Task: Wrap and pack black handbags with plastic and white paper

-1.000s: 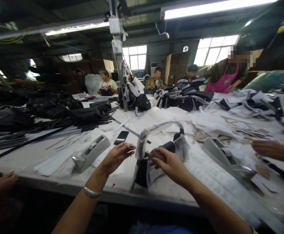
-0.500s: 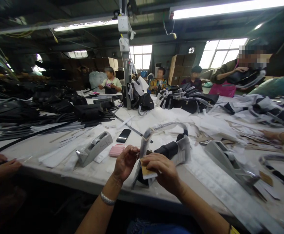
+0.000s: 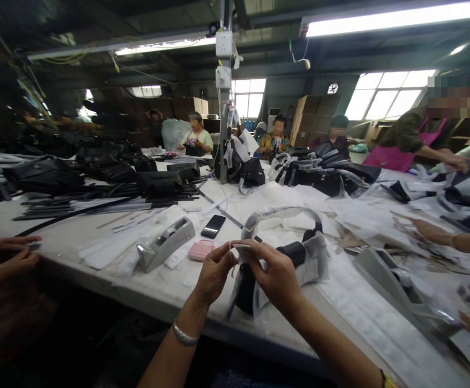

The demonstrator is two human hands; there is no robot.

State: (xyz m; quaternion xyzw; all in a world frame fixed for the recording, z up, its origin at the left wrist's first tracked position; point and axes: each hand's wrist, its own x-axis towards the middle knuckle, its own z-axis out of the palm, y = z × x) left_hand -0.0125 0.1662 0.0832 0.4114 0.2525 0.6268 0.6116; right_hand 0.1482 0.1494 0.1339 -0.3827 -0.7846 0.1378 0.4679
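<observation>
Both hands have risen, left hand (image 3: 214, 272) and right hand (image 3: 274, 272) pinching the black handbag (image 3: 287, 264) (paper-wrapped handle).

Two tape dispensers (image 3: 166, 243) (image 3: 396, 293), one phone (image 3: 213, 226).

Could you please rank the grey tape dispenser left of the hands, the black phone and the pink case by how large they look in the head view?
1. Grey tape dispenser, clearly the largest.
2. Black phone and pink case look much alike; the case lies nearer the camera, so I would not rank them.

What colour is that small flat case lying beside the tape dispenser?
The small case is pink, seen in the head view.
</observation>
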